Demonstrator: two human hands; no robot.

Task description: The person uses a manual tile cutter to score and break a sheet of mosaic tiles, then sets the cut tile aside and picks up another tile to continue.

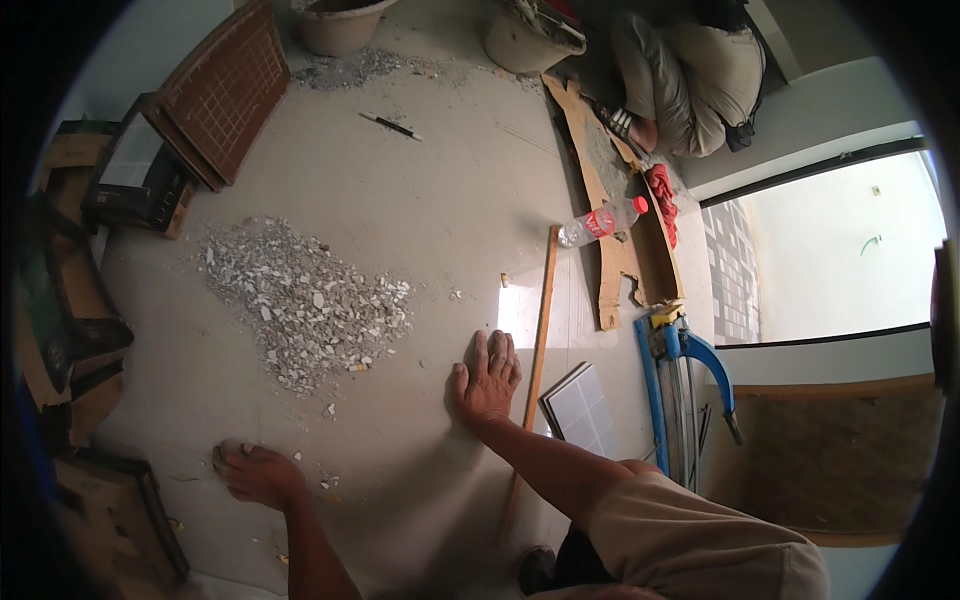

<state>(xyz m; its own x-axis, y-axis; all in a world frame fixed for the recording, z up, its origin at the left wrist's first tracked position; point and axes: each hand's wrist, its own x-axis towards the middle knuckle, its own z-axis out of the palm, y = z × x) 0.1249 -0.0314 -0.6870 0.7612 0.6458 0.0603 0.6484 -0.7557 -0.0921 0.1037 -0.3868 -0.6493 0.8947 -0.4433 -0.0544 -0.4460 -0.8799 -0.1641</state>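
My right hand (487,382) lies palm down on the pale tiled floor (400,235), fingers stretched forward and holding nothing. Just right of it runs a long, thin wooden strip (546,330), passing under my forearm. At the lower left my left hand (262,476) rests on the floor, its darkened fingers pointing left and partly bent. I see nothing held in it. Between and beyond my hands spreads a pile of broken tile or plaster chips (310,300). Close to my right forearm lies a small stack of grey tiles (583,408).
A blue tile cutter (690,375) stands at the right. Beyond it are a clear bottle with a red cap (603,221), torn cardboard (600,255) and a crouching person (690,85). Two buckets (340,28) stand at the back. Brown tiles (225,105) and boxes (140,185) line the left.
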